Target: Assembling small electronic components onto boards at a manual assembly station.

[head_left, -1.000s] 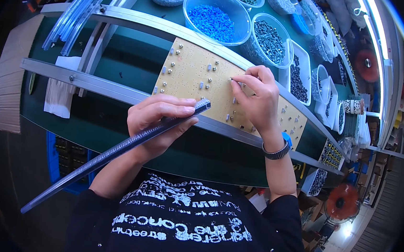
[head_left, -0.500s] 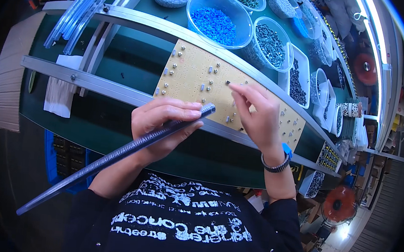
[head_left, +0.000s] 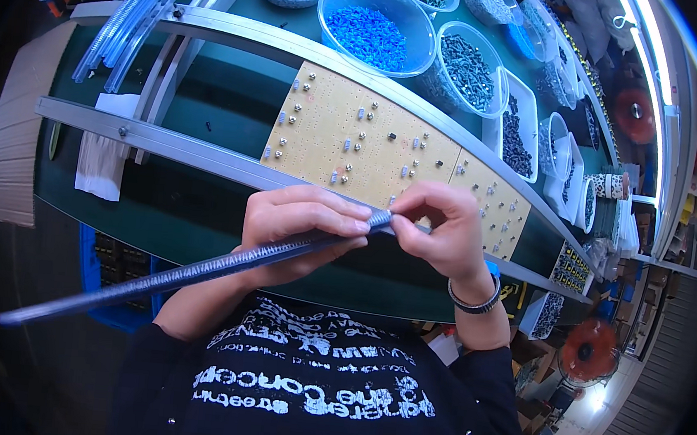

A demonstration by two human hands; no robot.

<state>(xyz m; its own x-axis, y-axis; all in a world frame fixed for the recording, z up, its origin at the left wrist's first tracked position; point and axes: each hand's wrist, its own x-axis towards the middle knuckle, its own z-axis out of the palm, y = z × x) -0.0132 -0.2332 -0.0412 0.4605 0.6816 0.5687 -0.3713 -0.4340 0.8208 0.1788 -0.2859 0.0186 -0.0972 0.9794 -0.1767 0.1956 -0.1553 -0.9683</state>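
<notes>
Far side: clear bowl with blue small parts; right of it, bowl with dark parts; white tray more right. Left: cardboard sheet, white paper. Near left: blue crate. Near right: reddish fan.

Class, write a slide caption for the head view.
Left hand holds a tube, right hand at its end, near a yellow board.

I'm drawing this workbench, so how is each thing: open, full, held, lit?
Left hand: closed around the tube
Right hand: fingertips at the tube's upper end; whether they pinch a part is unclear
Clear component tube: held slanting, partly filled
Yellow circuit boards: partly fitted with parts
Round tub of blue parts: open, partly filled
Strip light: lit
Lower orange fan: spinning or still, can't tell
</notes>
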